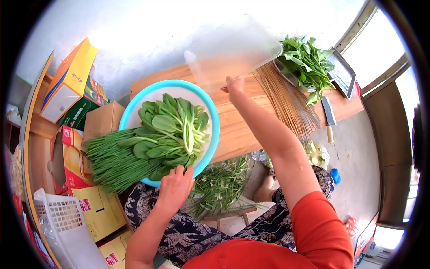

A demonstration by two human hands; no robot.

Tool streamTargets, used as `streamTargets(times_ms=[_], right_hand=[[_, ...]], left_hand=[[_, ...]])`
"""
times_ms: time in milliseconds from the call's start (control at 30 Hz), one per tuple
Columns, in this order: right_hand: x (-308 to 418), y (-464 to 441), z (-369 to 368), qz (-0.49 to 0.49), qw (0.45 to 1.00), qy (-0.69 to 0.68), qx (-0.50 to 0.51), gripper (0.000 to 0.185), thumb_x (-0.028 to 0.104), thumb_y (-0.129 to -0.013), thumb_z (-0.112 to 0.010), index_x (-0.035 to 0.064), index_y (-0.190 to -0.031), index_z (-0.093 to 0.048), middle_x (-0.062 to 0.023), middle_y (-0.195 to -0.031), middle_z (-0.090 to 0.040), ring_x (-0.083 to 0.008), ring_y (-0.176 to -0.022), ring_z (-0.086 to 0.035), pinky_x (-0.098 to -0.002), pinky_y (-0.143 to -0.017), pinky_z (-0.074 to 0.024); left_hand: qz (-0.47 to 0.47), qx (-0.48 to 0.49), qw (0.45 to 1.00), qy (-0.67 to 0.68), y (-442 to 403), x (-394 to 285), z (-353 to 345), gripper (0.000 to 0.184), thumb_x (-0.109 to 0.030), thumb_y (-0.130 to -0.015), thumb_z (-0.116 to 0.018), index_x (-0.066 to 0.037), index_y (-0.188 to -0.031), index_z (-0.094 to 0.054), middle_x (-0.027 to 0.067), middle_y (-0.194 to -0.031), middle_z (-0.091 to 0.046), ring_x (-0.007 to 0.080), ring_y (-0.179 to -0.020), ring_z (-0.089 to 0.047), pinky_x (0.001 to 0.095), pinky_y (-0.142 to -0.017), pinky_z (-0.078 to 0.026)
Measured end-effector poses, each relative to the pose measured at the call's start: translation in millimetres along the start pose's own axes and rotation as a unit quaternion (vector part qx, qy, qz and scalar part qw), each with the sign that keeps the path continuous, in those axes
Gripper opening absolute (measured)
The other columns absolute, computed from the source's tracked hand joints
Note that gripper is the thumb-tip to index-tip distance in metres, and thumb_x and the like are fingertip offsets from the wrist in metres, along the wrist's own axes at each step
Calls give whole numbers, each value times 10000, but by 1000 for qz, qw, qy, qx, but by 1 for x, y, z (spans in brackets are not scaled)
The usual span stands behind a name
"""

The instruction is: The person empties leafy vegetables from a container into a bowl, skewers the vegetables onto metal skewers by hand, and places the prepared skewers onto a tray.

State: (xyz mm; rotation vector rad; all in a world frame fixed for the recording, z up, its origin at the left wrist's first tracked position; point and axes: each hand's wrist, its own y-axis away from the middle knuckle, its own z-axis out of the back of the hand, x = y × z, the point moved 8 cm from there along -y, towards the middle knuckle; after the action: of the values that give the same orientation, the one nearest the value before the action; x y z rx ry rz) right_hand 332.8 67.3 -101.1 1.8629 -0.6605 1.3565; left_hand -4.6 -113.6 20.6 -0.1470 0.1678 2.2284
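Note:
My right hand (234, 85) reaches across the table, its fingers closed on the near edge of a clear plastic container (235, 47). The container is tilted up against the white wall and smeared by motion. My left hand (176, 186) is closed at the near rim of a turquoise-edged basin (214, 119), with its fingertips against the greens. In the basin lie leafy green vegetables (172, 127) with pale stems. A bundle of long, thin green chives (118, 157) sticks out over the basin's left side.
Thin brown sticks (289, 101) lie across the wooden table (235, 130). At the right are a bowl of leafy greens (307, 65), a tablet (342, 74) and a knife (329, 114). Cardboard boxes (101, 119) and a white plastic basket (65, 215) stand left. Loose greens (221, 184) lie below.

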Motion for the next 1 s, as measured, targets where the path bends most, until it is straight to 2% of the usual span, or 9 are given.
streamTargets(times_ms=[200,267,300,400,633,700,800,900,1000], right_hand=[[-50,9,-47,-124,989,-74,34,307,38,-846,-569,-47,-1096,-413,-201,-787,-569,-304,-611,-635,-373,-469,-552],[-71,22,-64,-255,954,-154,37,363,40,-850,-572,-32,-1161,-400,-229,-833,-582,-326,-628,-634,-391,-499,-550],[-72,24,-70,-249,954,-155,58,376,58,-867,-570,-31,-1184,-389,-261,-860,-601,-347,-685,-638,-432,-535,-555],[-76,27,-70,-279,943,-153,99,401,95,-878,-568,-29,-1211,-384,-299,-929,-614,-352,-672,-637,-460,-541,-546],[-95,16,-64,-258,953,-100,125,389,161,-909,-527,-58,-1206,-404,-338,-1002,-610,-367,-788,-650,-467,-624,-546],[-100,23,-71,-302,911,-186,212,411,173,-924,-494,-70,-1233,-372,-327,-1000,-603,-373,-853,-645,-465,-677,-547],[-102,17,-61,-289,938,-145,125,409,170,-934,-442,-85,-1238,-344,-320,-1009,-591,-387,-890,-642,-459,-704,-550],[-80,30,-35,-244,957,-120,104,373,150,-941,-402,-82,-1225,-338,-319,-1015,-578,-410,-899,-645,-460,-716,-555],[-74,32,-17,-259,949,-134,116,346,123,-945,-375,-59,-1236,-329,-340,-1058,-553,-420,-899,-650,-462,-714,-569]], left_hand=[[6,0,1000,-9,3,2,0,366,-174,-742,-733,-52,-1045,-569,104,-846,-517,294,-764,-589,395,-610,-503],[6,3,1000,-8,4,2,-1,371,-173,-741,-734,-52,-1051,-570,102,-847,-517,293,-765,-587,394,-613,-502],[9,3,1000,-8,3,3,-2,376,-172,-740,-735,-53,-1056,-570,100,-848,-516,292,-767,-585,394,-615,-501],[5,-7,1000,0,3,3,0,379,-168,-738,-736,-53,-1059,-571,99,-849,-515,289,-769,-582,393,-619,-500],[-1,-6,1000,8,3,3,4,378,-158,-732,-740,-49,-1053,-572,101,-848,-514,289,-765,-579,394,-618,-496],[-6,-17,1000,9,4,2,4,375,-150,-729,-742,-47,-1047,-572,99,-844,-513,287,-767,-580,392,-616,-496],[-8,-22,1000,10,4,1,6,367,-147,-730,-744,-44,-1038,-573,96,-842,-512,283,-771,-584,389,-615,-497],[-9,-32,999,16,6,2,5,357,-151,-734,-743,-44,-1031,-576,95,-843,-512,279,-776,-588,389,-612,-498],[-13,-36,999,4,7,0,6,348,-147,-738,-741,-46,-1029,-579,96,-844,-513,275,-777,-590,390,-610,-499]])
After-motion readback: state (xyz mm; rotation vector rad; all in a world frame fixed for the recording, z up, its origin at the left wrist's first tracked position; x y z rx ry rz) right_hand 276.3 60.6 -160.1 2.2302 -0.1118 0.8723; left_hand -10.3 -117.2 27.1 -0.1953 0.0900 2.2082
